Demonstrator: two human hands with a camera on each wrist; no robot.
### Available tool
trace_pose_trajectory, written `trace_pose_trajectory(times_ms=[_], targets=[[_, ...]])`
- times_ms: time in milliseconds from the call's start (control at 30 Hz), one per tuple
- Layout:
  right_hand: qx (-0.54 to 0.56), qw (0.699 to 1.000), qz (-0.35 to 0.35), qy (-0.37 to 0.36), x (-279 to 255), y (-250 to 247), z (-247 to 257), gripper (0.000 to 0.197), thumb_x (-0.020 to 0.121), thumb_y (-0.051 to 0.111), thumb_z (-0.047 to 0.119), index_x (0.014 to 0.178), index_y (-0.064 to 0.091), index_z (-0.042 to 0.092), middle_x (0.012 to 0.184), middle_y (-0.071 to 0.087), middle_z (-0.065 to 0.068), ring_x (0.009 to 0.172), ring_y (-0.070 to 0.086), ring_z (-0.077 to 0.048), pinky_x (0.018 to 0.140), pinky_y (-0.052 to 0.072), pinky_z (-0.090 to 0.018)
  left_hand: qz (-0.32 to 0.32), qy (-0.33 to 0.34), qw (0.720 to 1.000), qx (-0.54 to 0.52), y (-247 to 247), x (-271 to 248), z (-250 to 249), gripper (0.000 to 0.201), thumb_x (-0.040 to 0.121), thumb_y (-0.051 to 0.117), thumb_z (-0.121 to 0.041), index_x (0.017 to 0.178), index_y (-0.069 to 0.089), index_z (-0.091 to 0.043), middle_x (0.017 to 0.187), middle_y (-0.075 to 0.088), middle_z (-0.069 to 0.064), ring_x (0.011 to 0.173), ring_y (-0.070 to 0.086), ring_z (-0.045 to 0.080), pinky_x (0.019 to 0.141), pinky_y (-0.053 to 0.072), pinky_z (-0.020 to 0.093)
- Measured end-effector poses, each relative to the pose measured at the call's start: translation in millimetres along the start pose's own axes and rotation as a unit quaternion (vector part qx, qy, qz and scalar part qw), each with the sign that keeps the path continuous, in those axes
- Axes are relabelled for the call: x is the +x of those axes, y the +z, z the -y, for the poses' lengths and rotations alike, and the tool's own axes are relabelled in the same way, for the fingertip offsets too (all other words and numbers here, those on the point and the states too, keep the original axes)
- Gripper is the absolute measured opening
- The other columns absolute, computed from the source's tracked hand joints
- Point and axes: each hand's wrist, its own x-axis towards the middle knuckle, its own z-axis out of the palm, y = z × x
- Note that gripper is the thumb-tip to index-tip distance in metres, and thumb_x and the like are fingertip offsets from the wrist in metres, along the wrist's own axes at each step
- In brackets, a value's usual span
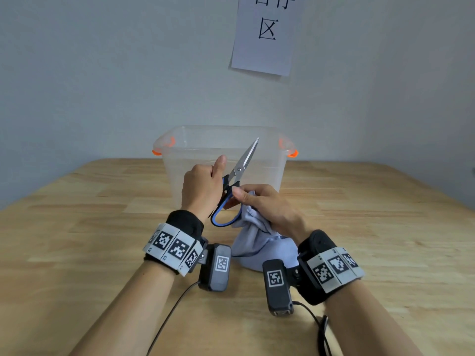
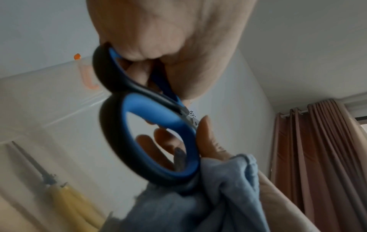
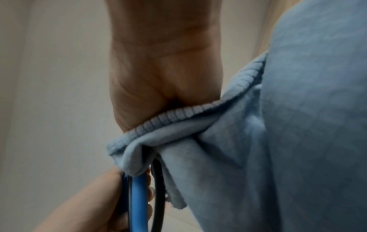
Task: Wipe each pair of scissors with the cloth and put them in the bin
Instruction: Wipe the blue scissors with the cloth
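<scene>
While the left hand (image 1: pixel 203 188) is gripping the blue-and-black scissors (image 1: pixel 235 181) by one handle loop, fingers curled through it and thumb pointing up, the closed blades are slanting up and away toward the clear bin (image 1: pixel 223 155). The right hand (image 1: pixel 264 204) is pinching a bunched light-blue cloth (image 1: pixel 257 242) against the lower handle loop, thumb on top; the rest of the cloth is hanging down and pooling on the wooden counter (image 1: pixel 385 227) between the two wrists.

Standing just behind the hands, the bin with orange latches (image 1: pixel 291 151) at both ends is sitting against the wall, and the scissor tips are overlapping its front wall in the head view. Through that cloudy wall the left wrist view is showing another pair of scissors with yellow handles (image 2: pixel 65 202) lying inside, blurred.

Above the bin a paper sign (image 1: pixel 264 34) with printed characters is hanging on the wall. Brown curtains (image 2: pixel 317 157) are showing at the right of the left wrist view. Each wrist is wearing a black band with square markers (image 1: pixel 172 246) and a small camera unit, cables trailing toward the near edge. From the right wrist view the cloth is filling most of the picture, hiding the fingers.
</scene>
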Motion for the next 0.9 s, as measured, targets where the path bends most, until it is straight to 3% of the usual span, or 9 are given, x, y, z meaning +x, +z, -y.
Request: trace_pose_trajectory(times_ms=[133, 267, 367, 433, 600, 733, 800, 833, 900], targets=[[-0.008, 0.999, -0.040, -0.020, -0.7, 0.0, 3.2, 0.031, 0.098, 0.060, 0.021, 0.081, 0.066, -0.004, 0.075, 0.067, -0.012, 0.062, 0.065, -0.017, 0.059, 0.055, -0.023, 0.023, 0.012, 1.000, -0.005, 2.5, 0.4, 1.7, 0.062, 0.099, 0.052, -0.047, 0.050, 0.035, -0.013, 0.043, 0.034, -0.004, 0.046, 0.035, 0.016, 0.045, 0.026, 0.024], [0.034, 0.996, -0.081, -0.017, 0.2, 1.9, 5.1, 0.034, 0.098, 0.060, 0.015, 0.068, 0.064, 0.000, 0.059, 0.051, -0.010, 0.042, 0.054, -0.011, 0.046, 0.049, -0.020, 0.047, 0.022, 0.999, -0.014, 7.7, -0.6, 6.5, 0.048, 0.093, 0.062, -0.048, 0.060, 0.056, -0.014, 0.055, 0.054, -0.001, 0.059, 0.053, 0.023, 0.057, 0.040, 0.031], [-0.005, 0.995, -0.091, -0.033, 4.8, 2.4, -0.9, 0.044, 0.097, 0.062, 0.020, 0.053, 0.069, 0.020, 0.057, 0.052, -0.009, 0.049, 0.050, -0.016, 0.062, 0.052, -0.031, 0.046, 0.015, 0.999, -0.002, 7.7, -2.4, 5.1, 0.039, 0.092, 0.063, -0.046, 0.069, 0.063, -0.014, 0.067, 0.063, 0.003, 0.071, 0.060, 0.025, 0.062, 0.042, 0.032], [-0.027, 0.994, -0.099, -0.032, 6.3, 3.0, -2.7, 0.045, 0.097, 0.063, 0.021, 0.053, 0.071, 0.023, 0.058, 0.052, -0.009, 0.058, 0.047, -0.022, 0.072, 0.048, -0.040, 0.050, 0.012, 0.999, 0.009, 6.3, -2.8, 3.6, 0.037, 0.092, 0.063, -0.046, 0.072, 0.065, -0.014, 0.069, 0.065, 0.005, 0.073, 0.060, 0.025, 0.061, 0.041, 0.032], [-0.069, 0.990, -0.111, -0.043, 6.3, 3.7, -3.1, 0.050, 0.097, 0.063, 0.022, 0.048, 0.068, 0.029, 0.057, 0.052, -0.008, 0.053, 0.044, -0.013, 0.065, 0.042, -0.035, 0.076, 0.000, 0.996, 0.042, 4.1, -1.0, 2.8, 0.035, 0.094, 0.059, -0.049, 0.076, 0.066, -0.020, 0.072, 0.064, 0.001, 0.076, 0.059, 0.023, 0.061, 0.037, 0.030], [-0.068, 0.992, -0.099, -0.026, 4.1, 1.2, -1.7, 0.036, 0.096, 0.065, 0.025, 0.060, 0.070, 0.020, 0.063, 0.062, -0.005, 0.058, 0.056, -0.009, 0.065, 0.048, -0.026, 0.083, -0.004, 0.995, 0.055, 3.7, 0.7, 3.3, 0.037, 0.092, 0.059, -0.052, 0.079, 0.066, -0.018, 0.072, 0.064, -0.003, 0.072, 0.059, 0.018, 0.059, 0.037, 0.030], [-0.029, 0.995, -0.092, -0.005, 4.7, -0.7, -1.7, 0.033, 0.097, 0.063, 0.026, 0.069, 0.069, 0.010, 0.068, 0.066, -0.005, 0.063, 0.062, -0.011, 0.078, 0.056, -0.038, 0.079, -0.005, 0.994, 0.070, 3.9, 0.7, 4.6, 0.038, 0.094, 0.057, -0.052, 0.080, 0.065, -0.018, 0.073, 0.065, -0.001, 0.072, 0.058, 0.021, 0.059, 0.035, 0.030], [0.006, 0.995, -0.095, 0.008, 6.2, -2.4, -2.9, 0.033, 0.099, 0.060, 0.025, 0.074, 0.068, 0.005, 0.069, 0.067, -0.007, 0.064, 0.064, -0.014, 0.088, 0.055, -0.049, 0.078, -0.005, 0.994, 0.079, 4.0, 0.7, 5.3, 0.038, 0.094, 0.056, -0.052, 0.080, 0.065, -0.018, 0.074, 0.066, 0.000, 0.073, 0.059, 0.022, 0.059, 0.035, 0.030], [0.059, 0.989, -0.133, 0.029, 10.3, -6.6, -4.0, 0.030, 0.102, 0.055, 0.022, 0.094, 0.067, -0.005, 0.079, 0.068, -0.014, 0.078, 0.067, -0.022, 0.101, 0.048, -0.055, 0.078, -0.004, 0.993, 0.085, 3.5, 0.6, 6.6, 0.038, 0.094, 0.056, -0.052, 0.080, 0.064, -0.018, 0.075, 0.067, 0.002, 0.075, 0.060, 0.025, 0.060, 0.037, 0.030]])
